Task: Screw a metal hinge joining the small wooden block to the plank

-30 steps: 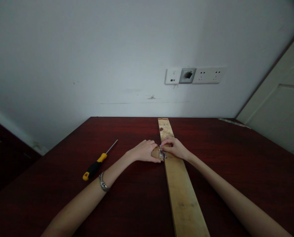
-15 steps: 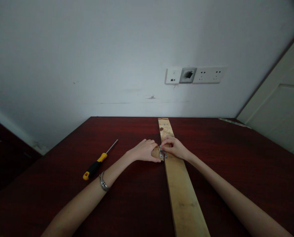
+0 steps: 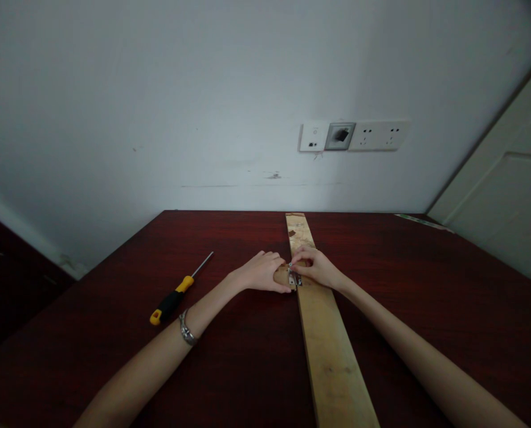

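A long wooden board (image 3: 337,345) lies lengthwise on the dark red table. Against its left edge is a small wooden block (image 3: 282,274), with my left hand (image 3: 261,272) closed around it, thumb near and fingers far. A metal hinge (image 3: 293,279) spans the seam between block and board. My right hand (image 3: 318,266) reaches in from the right, thumb and forefinger pinched together at the hinge's far part. Whatever is between those fingertips is too small to make out. The fingers partly cover the hinge.
A yellow and black screwdriver (image 3: 173,303) lies left of my left forearm, its shaft pointing away. The table (image 3: 230,232) meets a wall with sockets (image 3: 376,136) at the back. A thin strip (image 3: 423,222) lies at the far right edge, near a white door (image 3: 510,178).
Both hands stay in nearly the same place. The right fingertips have shifted only very slightly at the hinge; the board, block and screwdriver are unmoved.
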The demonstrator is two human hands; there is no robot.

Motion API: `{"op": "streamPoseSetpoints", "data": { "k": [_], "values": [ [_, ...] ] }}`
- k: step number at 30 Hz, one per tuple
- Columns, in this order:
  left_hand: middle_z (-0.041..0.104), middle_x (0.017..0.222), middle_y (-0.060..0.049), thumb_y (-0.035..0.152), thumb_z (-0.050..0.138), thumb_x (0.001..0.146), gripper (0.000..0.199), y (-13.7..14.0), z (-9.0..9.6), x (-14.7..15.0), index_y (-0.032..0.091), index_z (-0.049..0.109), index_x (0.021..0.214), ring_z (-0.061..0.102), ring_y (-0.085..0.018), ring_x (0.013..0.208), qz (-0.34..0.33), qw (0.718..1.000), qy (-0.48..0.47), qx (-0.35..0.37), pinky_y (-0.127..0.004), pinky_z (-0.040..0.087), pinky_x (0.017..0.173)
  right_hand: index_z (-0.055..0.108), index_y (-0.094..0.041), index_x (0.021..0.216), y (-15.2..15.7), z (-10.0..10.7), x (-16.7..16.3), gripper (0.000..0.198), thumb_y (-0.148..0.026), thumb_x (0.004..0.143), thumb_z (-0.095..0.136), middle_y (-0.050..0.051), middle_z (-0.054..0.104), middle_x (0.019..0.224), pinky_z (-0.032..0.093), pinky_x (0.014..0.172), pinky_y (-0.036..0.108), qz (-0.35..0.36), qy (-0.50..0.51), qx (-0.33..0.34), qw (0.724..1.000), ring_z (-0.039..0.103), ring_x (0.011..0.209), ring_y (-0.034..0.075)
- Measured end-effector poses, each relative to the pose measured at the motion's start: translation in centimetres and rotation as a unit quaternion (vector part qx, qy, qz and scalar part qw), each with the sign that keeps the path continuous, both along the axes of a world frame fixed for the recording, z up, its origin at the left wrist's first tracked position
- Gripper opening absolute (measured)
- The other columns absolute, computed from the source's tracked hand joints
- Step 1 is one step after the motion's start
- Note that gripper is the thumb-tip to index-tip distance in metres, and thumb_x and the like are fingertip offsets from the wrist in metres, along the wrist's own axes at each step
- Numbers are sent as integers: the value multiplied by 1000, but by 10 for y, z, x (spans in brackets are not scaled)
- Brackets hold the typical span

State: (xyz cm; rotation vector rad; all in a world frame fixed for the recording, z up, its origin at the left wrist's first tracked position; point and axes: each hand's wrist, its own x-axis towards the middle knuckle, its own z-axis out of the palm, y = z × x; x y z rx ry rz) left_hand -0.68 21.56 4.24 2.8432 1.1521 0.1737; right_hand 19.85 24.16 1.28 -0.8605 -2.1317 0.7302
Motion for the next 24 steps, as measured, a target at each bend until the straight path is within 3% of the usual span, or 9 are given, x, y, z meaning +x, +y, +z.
{"op": "streamPoseSetpoints", "data": {
  "k": [6,24],
  "values": [
    [58,97,-7,67,57,68,61,0,1,1,18,55,103,56,-24,91,3,1000,-1,-8,-33,39,78,69,-20,75,0,5,2,6,-21,71,64,2,59,85,43,76,30,0,-6,-19,1000,54,79,15],
    [58,99,-7,67,57,68,62,0,0,1,17,55,106,55,-25,92,9,1000,-3,-13,-34,39,79,67,-21,74,-5,20,7,18,-9,70,55,3,59,85,45,74,30,9,6,23,1000,56,82,16]
  ]
}}
